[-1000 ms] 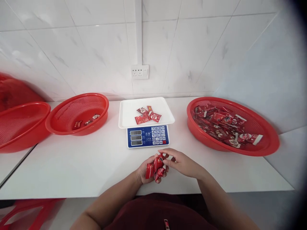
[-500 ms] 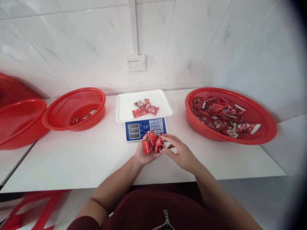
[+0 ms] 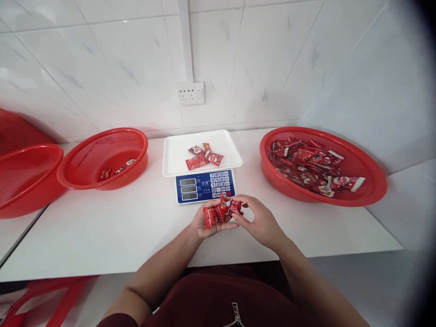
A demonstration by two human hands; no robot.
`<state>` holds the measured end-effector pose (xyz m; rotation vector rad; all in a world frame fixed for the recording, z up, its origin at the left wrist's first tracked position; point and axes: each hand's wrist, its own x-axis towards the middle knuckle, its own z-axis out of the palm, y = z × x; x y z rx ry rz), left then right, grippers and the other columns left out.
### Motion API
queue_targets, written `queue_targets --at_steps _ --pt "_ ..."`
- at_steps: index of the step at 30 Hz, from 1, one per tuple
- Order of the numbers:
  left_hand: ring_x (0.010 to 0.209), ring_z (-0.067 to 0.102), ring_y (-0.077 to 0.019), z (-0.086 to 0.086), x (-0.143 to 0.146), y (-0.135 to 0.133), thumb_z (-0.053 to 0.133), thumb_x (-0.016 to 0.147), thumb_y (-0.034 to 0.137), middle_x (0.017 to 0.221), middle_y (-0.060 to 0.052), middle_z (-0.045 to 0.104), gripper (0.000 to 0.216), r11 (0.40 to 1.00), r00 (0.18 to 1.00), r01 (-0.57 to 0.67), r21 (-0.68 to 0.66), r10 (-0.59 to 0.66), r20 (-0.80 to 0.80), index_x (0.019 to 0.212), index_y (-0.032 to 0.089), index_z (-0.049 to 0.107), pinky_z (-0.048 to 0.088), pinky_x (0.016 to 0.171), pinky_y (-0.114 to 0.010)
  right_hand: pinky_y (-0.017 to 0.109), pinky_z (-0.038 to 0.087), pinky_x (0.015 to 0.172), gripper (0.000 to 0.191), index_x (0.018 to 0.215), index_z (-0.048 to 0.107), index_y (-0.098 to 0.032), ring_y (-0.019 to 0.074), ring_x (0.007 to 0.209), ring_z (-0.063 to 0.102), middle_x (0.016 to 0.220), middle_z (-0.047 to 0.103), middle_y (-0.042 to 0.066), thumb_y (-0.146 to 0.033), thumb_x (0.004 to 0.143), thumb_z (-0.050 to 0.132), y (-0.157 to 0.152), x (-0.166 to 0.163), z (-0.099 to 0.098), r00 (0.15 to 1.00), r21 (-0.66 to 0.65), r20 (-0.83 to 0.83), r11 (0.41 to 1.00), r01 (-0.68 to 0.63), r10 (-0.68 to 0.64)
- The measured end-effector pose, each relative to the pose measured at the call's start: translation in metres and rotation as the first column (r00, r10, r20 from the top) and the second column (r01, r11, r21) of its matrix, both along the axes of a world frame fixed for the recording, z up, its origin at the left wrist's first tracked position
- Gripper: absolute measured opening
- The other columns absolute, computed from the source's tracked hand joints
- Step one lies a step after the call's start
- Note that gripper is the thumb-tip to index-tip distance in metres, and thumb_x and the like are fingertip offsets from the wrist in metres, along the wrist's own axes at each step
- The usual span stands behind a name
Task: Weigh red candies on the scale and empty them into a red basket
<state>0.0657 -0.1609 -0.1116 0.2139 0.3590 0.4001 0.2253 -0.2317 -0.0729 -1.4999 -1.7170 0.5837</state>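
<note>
Cupped palm-up in front of the scale, my left hand (image 3: pixel 201 225) holds a few small red wrapped packets (image 3: pixel 211 217). My right hand (image 3: pixel 259 221) pinches another red packet (image 3: pixel 235 207) between thumb and fingers, just beside the left fingers. Behind both hands stands a digital scale (image 3: pixel 205 185) with a blue keypad panel and lit displays. On its white tray (image 3: pixel 173 156) lie several red packets (image 3: pixel 196 162) in a loose cluster.
To the right, a large red plastic basket (image 3: pixel 378 186) holds many red packets. A red basket (image 3: pixel 70 179) at the left has a few packets at its bottom, with another red basket (image 3: pixel 30 181) beside it. A wall socket (image 3: pixel 191 93) sits above the white table (image 3: pixel 143 236).
My right hand has closed on one packet from the left palm and drawn it slightly to the right. The view has shifted a little.
</note>
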Motion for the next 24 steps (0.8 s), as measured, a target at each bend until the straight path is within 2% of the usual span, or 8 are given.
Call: queue_targets --at_steps 2,4,6,9,13,17,21,24 --pt "0.076 0.062 -0.0168 -0.006 -0.002 -0.001 0.054 0.074 0.015 0.089 -0.006 0.062 0.031 0.999 0.998 0.013 0.037 -0.011 -0.06 0.105 0.018 0.052 0.049 0.061 -0.025 0.039 0.047 0.084 0.027 0.108 0.052 -0.025 0.0205 0.093 0.056 0.107 0.057 0.007 -0.03 0.081 0.052 0.0 0.004 -0.001 0.998 0.005 -0.063 1.0 0.016 -0.016" --pt "0.066 0.059 -0.0116 -0.01 -0.004 -0.003 0.057 0.069 0.01 0.083 -0.003 0.059 0.034 0.995 0.996 0.03 0.095 -0.021 -0.092 0.1 0.021 0.051 0.042 0.05 -0.016 0.037 0.048 0.08 0.025 0.107 0.051 -0.024 0.0192 0.089 0.057 0.104 0.056 0.008 -0.032 0.083 0.05 0.001 0.008 0.0 0.988 0.007 -0.152 0.999 0.033 -0.031" --pt "0.059 0.055 -0.0089 -0.012 -0.004 -0.006 0.059 0.066 0.008 0.078 -0.001 0.055 0.035 0.983 0.995 0.059 0.172 -0.044 -0.09 0.097 0.022 0.05 0.034 0.042 -0.012 0.036 0.05 0.074 0.025 0.106 0.05 -0.023 0.0177 0.082 0.058 0.099 0.056 0.007 -0.035 0.083 0.051 0.002 0.011 0.002 0.962 -0.018 -0.268 0.999 0.045 -0.048" --pt "0.056 0.051 -0.0084 -0.012 -0.003 -0.012 0.061 0.065 0.01 0.076 0.0 0.051 0.036 0.953 0.991 0.117 0.278 -0.096 -0.088 0.097 0.022 0.05 0.028 0.039 -0.012 0.03 0.051 0.059 0.025 0.094 0.049 -0.023 0.0137 0.063 0.057 0.081 0.059 0.003 -0.041 0.079 0.056 0.004 0.014 0.007 0.892 -0.07 -0.443 0.996 0.063 -0.088" --pt "0.055 0.048 -0.0076 -0.013 -0.003 -0.015 0.062 0.065 0.014 0.077 -0.001 0.05 0.037 0.935 0.989 0.136 0.328 -0.111 -0.093 0.099 0.022 0.049 0.024 0.039 -0.013 0.025 0.043 0.043 0.031 0.079 0.045 -0.023 0.0091 0.044 0.047 0.062 0.054 -0.003 -0.052 0.076 0.056 0.007 0.018 0.01 0.806 -0.108 -0.57 0.987 0.118 -0.159" --pt "0.051 0.046 -0.0068 -0.016 -0.003 -0.013 0.061 0.066 0.015 0.075 -0.001 0.051 0.036 0.937 0.991 0.125 0.328 -0.1 -0.092 0.099 0.022 0.049 0.021 0.038 -0.013 0.023 0.038 0.04 0.035 0.083 0.051 -0.022 0.009 0.045 0.043 0.061 0.049 -0.003 -0.057 0.077 0.051 0.011 0.022 0.006 0.714 -0.099 -0.68 0.986 0.136 -0.167" --pt "0.045 0.045 -0.0064 -0.02 -0.002 -0.01 0.059 0.068 0.02 0.07 -0.001 0.053 0.03 0.94 0.989 0.136 0.313 -0.112 -0.093 0.096 0.02 0.049 0.018 0.035 -0.014 0.024 0.037 0.041 0.037 0.084 0.054 -0.022 0.0103 0.047 0.043 0.06 0.045 -0.002 -0.058 0.079 0.046 0.016 0.022 0.005 0.613 -0.156 -0.76 0.976 0.152 -0.217" --pt "0.044 0.045 -0.0066 -0.023 -0.001 -0.008 0.056 0.071 0.023 0.068 -0.001 0.053 0.025 0.949 0.989 0.13 0.289 -0.105 -0.103 0.095 0.019 0.049 0.017 0.035 -0.014 0.025 0.039 0.043 0.035 0.079 0.052 -0.023 0.0115 0.05 0.045 0.062 0.048 -0.001 -0.057 0.081 0.044 0.021 0.021 0.008 0.586 -0.177 -0.776 0.973 0.149 -0.231"
